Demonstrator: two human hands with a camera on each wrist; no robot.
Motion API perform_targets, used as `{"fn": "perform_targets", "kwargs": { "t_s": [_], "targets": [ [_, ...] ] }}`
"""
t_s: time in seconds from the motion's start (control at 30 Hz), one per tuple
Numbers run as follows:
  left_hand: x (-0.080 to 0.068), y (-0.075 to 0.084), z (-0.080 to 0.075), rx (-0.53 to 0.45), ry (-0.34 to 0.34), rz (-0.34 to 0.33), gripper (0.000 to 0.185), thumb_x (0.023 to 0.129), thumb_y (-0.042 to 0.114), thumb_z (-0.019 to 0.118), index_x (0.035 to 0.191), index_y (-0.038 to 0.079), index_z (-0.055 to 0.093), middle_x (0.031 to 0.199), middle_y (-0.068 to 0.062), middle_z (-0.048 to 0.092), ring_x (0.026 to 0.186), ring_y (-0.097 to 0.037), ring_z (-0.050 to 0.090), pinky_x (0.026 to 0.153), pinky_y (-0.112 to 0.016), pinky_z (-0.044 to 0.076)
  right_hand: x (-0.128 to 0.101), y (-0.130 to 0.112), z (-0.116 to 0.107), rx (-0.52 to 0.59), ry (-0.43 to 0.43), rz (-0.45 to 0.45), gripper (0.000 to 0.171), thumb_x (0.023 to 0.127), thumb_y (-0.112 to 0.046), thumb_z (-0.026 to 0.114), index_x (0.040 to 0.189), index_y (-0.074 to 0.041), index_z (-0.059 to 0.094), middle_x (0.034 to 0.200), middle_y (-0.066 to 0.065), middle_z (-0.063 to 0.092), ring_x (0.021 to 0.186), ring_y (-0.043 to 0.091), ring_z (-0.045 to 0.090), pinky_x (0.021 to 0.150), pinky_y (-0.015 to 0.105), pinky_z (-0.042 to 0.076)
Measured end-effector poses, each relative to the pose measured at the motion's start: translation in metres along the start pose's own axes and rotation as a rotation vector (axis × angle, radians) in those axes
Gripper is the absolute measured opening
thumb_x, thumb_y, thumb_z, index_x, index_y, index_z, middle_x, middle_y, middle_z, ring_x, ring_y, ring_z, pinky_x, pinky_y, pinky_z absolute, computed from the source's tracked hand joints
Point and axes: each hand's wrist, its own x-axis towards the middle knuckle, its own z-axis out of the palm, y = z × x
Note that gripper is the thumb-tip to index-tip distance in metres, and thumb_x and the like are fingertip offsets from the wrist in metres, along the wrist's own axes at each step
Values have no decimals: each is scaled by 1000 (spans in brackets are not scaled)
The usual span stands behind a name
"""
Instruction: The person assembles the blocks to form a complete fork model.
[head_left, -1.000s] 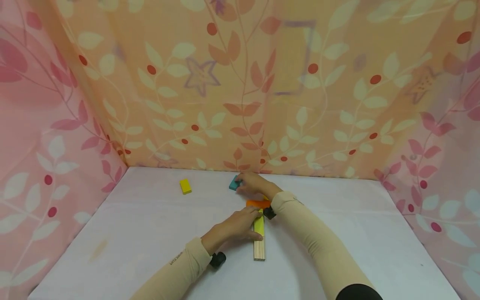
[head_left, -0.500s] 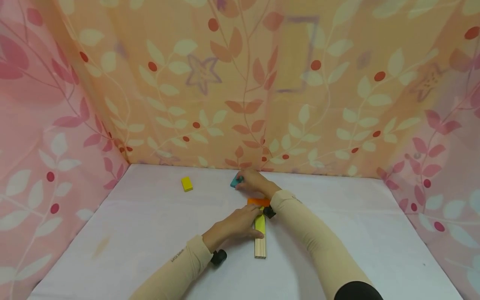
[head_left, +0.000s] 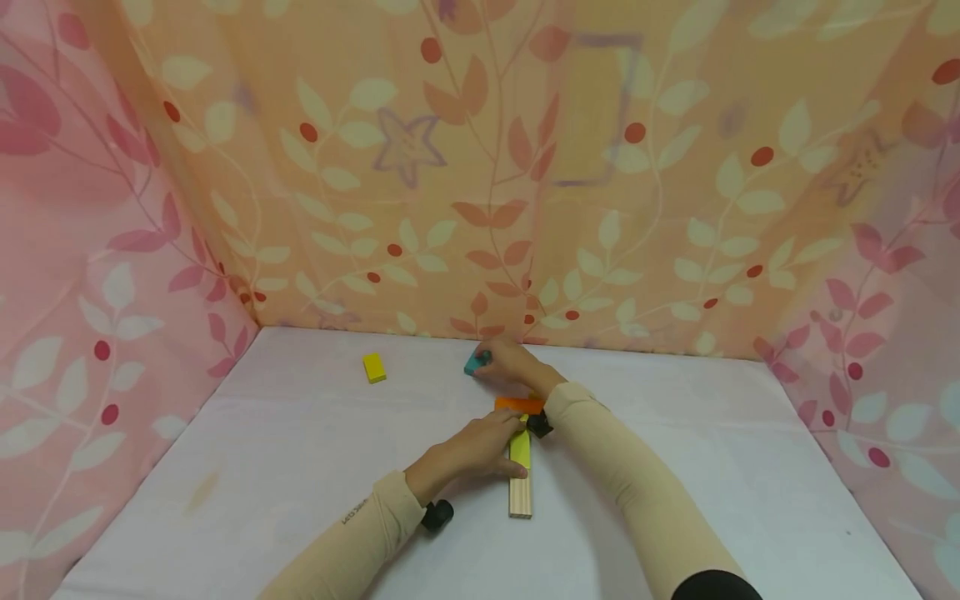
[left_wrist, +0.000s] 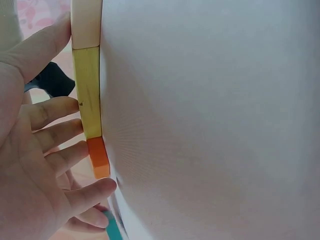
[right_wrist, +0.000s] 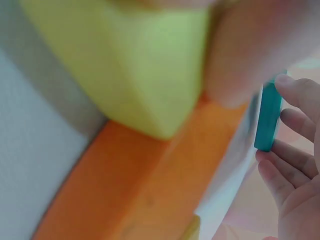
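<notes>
I take the plain wooden bar [head_left: 520,497] lying on the white table [head_left: 300,467] as my landmark. On its far half sits a yellow-green block [head_left: 520,448], and an orange block [head_left: 517,405] lies crosswise at the bar's far end. The left hand [head_left: 472,450] rests against the left side of the yellow-green block, its fingers [left_wrist: 55,135] only loosely bent and laid along the stack; I see no clamp on it. The right hand [head_left: 512,367] reaches beyond the orange block, further from the bar, and its fingertips [right_wrist: 295,90] pinch a teal block [head_left: 476,362], which I see held upright in the right wrist view [right_wrist: 267,120]. A small yellow block [head_left: 373,367] lies alone, well to the left of the bar and near the back. Floral cloth walls [head_left: 480,183] close in the table behind and at both sides.
</notes>
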Motion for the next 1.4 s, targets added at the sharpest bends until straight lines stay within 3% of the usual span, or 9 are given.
{"fn": "perform_targets", "kwargs": {
  "t_s": [0.4, 0.63, 1.4],
  "targets": [
    [-1, 1, -1, -14, -7, -16, 76, 71, 57, 66, 130, 14, 46, 137, -1, 42, 125, -15, 40, 100, -39, 40, -8, -2, -14, -3, -9, 12, 29, 78, -27, 70, 103, -13, 64, 101, 0, 62, 89, 17, 55, 82, 29, 49],
    [-2, 1, -2, -24, -14, -24, 77, 70, 57, 66, 131, 15, 45, 139, 0, 41, 126, -16, 40, 100, -40, 40, -15, -1, -23, -24, 19, 2, 31, 79, -28, 69, 105, -12, 63, 112, 5, 57, 102, 27, 52, 91, 35, 45],
    [-1, 3, -1, -56, -42, -61, 76, 71, 56, 65, 132, 16, 45, 141, -1, 39, 125, -17, 40, 102, -41, 39, -35, 1, -44, -48, 29, -2, 31, 80, -27, 67, 108, -15, 63, 122, 6, 53, 105, 31, 53, 93, 40, 45]
  ]
}}
